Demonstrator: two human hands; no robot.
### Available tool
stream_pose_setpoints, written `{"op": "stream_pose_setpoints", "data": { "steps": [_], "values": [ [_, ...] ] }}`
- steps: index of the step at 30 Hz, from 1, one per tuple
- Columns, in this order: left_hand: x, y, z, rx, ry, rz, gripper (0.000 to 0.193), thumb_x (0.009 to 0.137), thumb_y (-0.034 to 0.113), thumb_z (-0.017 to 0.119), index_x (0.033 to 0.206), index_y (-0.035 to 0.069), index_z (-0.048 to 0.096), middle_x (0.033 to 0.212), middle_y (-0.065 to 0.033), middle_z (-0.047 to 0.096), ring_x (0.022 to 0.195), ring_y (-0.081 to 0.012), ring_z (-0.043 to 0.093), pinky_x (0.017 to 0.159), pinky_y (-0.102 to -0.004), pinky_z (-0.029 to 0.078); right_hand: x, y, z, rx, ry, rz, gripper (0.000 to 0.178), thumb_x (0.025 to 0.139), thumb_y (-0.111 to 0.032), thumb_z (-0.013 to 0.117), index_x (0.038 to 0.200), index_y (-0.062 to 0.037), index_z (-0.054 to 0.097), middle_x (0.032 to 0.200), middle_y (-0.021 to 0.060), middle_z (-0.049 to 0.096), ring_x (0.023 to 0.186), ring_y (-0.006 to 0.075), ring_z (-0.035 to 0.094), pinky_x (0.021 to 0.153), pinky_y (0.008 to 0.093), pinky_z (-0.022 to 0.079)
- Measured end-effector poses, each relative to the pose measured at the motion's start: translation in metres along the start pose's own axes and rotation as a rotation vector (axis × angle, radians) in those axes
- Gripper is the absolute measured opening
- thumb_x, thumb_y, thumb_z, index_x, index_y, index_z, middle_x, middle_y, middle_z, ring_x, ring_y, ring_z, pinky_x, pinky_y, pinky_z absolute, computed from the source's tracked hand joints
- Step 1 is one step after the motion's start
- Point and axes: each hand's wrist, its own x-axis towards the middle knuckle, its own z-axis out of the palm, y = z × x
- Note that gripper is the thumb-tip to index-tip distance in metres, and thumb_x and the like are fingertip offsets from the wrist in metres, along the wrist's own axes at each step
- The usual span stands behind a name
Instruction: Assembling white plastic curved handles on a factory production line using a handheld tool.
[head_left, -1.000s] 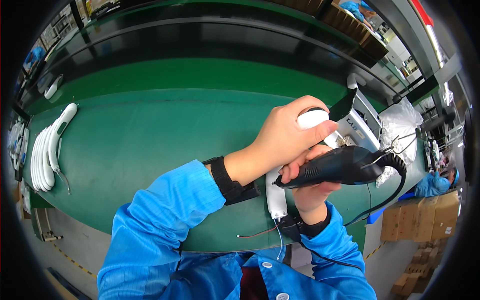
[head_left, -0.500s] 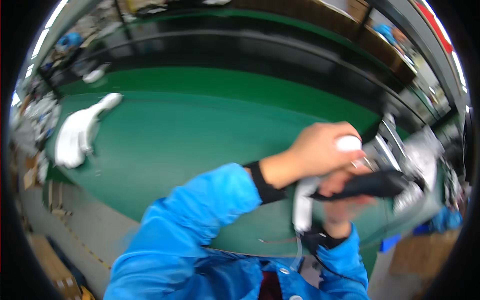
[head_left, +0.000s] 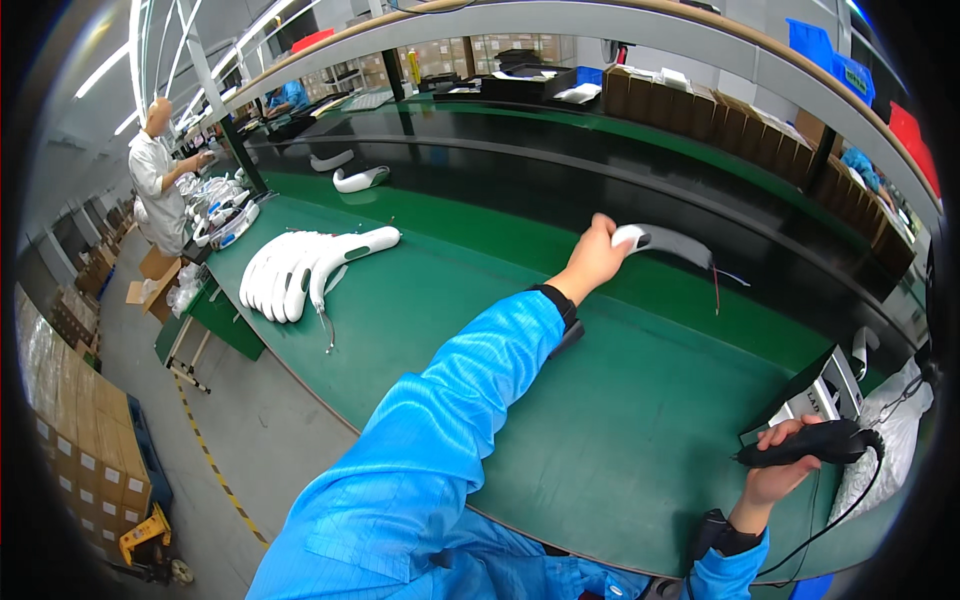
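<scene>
Stretched far over the table, my left hand [head_left: 597, 258] is closed round one end of a curved white handle-shaped part [head_left: 672, 243]. Thin wires trail from the part's other end, over or on the dark belt; whether it touches the belt I cannot tell. At the right, my right hand [head_left: 775, 482] grips a black corded electric screwdriver [head_left: 808, 443], its tip pointing left. Several similar white parts [head_left: 300, 265] lie side by side on the left of the green table [head_left: 590, 420].
Two white curved parts [head_left: 360, 180] rest on the black belt [head_left: 480, 160]. A metal-faced box [head_left: 815, 392] and a clear plastic bag [head_left: 885, 440] stand at the right. A person [head_left: 158, 180] in white works at the far left. A frame rail [head_left: 560, 20] crosses above.
My left hand has moved away from my right hand, out to the belt with the white part. The right hand and screwdriver are now lower and farther right. The view has shifted too.
</scene>
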Motion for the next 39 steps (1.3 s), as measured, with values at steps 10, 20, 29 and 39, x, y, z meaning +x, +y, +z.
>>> {"op": "stream_pose_setpoints", "data": {
  "steps": [10, 20, 29, 39],
  "values": [
    [0.019, -0.074, -0.172, 0.748, 0.02, 0.005, 0.037, 0.075, 0.025, 0.067, 0.104, 0.003, 0.061, 0.106, -0.0181, 0.062, 0.104, -0.0341, 0.056, 0.086, -0.0433, 0.047, -0.004, -0.004, 0.006, -0.026, 0.005, 0.02, 0.078, 0.081, -0.073, 0.04, 0.114, -0.0029, 0.04, 0.07, 0.0041, 0.046, 0.054, 0.0115, 0.048, 0.057, 0.0265, 0.043],
    [-0.034, -0.13, -0.338, 1.285, -0.159, -0.334, 0.044, 0.072, 0.024, 0.075, 0.108, 0.011, 0.055, 0.111, -0.0084, 0.06, 0.105, -0.0295, 0.057, 0.087, -0.053, 0.042, -0.006, -0.002, 0.008, -0.012, -0.032, 0.034, 0.076, 0.082, -0.07, 0.043, 0.116, -0.0022, 0.04, 0.071, 0.0035, 0.047, 0.055, 0.0106, 0.049, 0.054, 0.0242, 0.041],
    [-0.016, 0.017, -0.279, 0.664, -0.018, 0.189, 0.042, 0.071, 0.023, 0.075, 0.104, 0.008, 0.055, 0.087, -0.0145, 0.065, 0.082, -0.0343, 0.063, 0.071, -0.038, 0.05, 0.007, -0.018, 0.004, -0.158, -0.098, 0.112, 0.072, 0.087, -0.06, 0.048, 0.121, 0.003, 0.043, 0.087, 0.0103, 0.056, 0.082, 0.0204, 0.057, 0.083, 0.035, 0.043],
    [-0.085, 0.152, -0.057, -0.892, -0.558, 0.005, 0.046, 0.073, 0.008, 0.069, 0.113, 0.005, 0.046, 0.102, -0.0137, 0.063, 0.094, -0.0225, 0.063, 0.083, -0.0346, 0.05, 0.017, -0.03, -0.022, 0.044, 0.126, 0.082, 0.066, 0.089, -0.055, 0.048, 0.122, 0.0024, 0.043, 0.077, 0.0082, 0.054, 0.064, 0.0156, 0.052, 0.058, 0.0298, 0.046]
  ]
}}
